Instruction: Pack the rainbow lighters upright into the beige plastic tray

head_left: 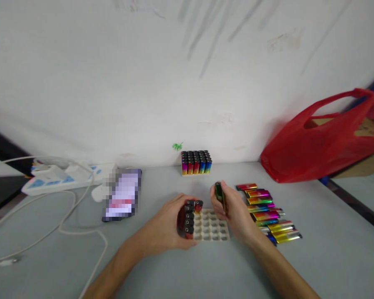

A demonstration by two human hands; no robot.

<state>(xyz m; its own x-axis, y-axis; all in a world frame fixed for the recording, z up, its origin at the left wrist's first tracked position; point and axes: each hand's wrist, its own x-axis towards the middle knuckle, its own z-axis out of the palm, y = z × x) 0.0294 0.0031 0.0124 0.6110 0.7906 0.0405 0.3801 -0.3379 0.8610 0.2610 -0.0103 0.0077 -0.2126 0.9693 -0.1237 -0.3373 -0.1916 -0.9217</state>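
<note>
My left hand is wrapped round the left side of a white plastic tray with rows of holes. Several black-topped lighters stand upright in its left column, and one red lighter stands in the back row beside them. The other holes that show have nothing in them. Above the tray's right edge, my right hand is closed round a greenish lighter, held tilted between thumb and fingers. To the right of that hand, several shiny multicoloured lighters lie loosely on the grey table.
By the wall stands a block of upright lighters. A red bag leans at the right. On the left are a phone with a blurred screen, a white power strip and a loose white cable.
</note>
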